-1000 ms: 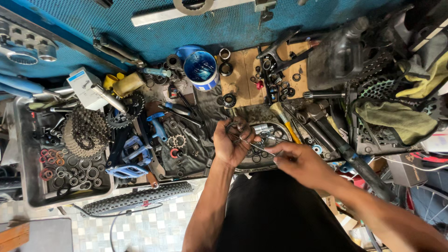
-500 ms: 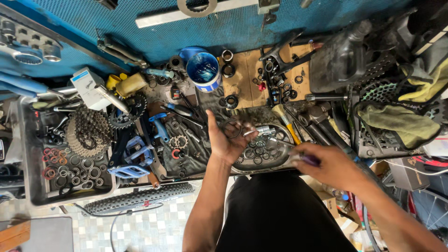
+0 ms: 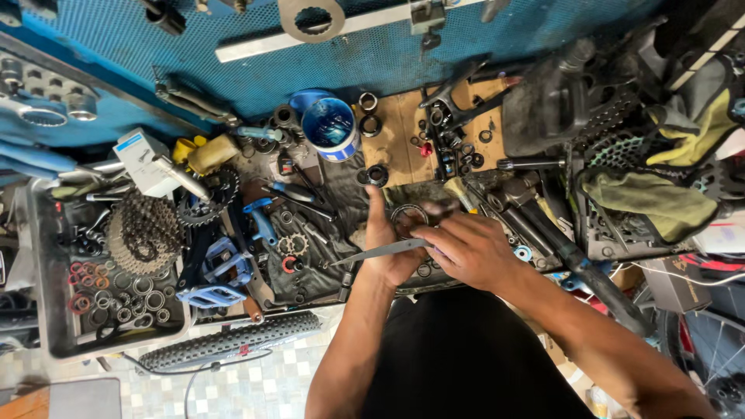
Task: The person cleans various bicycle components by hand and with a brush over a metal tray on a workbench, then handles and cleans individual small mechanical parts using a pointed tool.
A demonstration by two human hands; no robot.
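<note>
Ring [image 3: 408, 218] pinched in left hand [image 3: 388, 247] fingers, over cluttered bench [image 3: 403, 132]. Right hand [image 3: 466, 250] clenched on thin metal tool [image 3: 380, 252], tip pointing left across left palm. Blue tub [image 3: 329, 128] behind; cassette [image 3: 144, 231] well left.

Both hands [image 3: 434, 248] on ring [image 3: 409, 217], tweezers [image 3: 380, 252]

Bare forearms, no sleeves, black garment below
</note>
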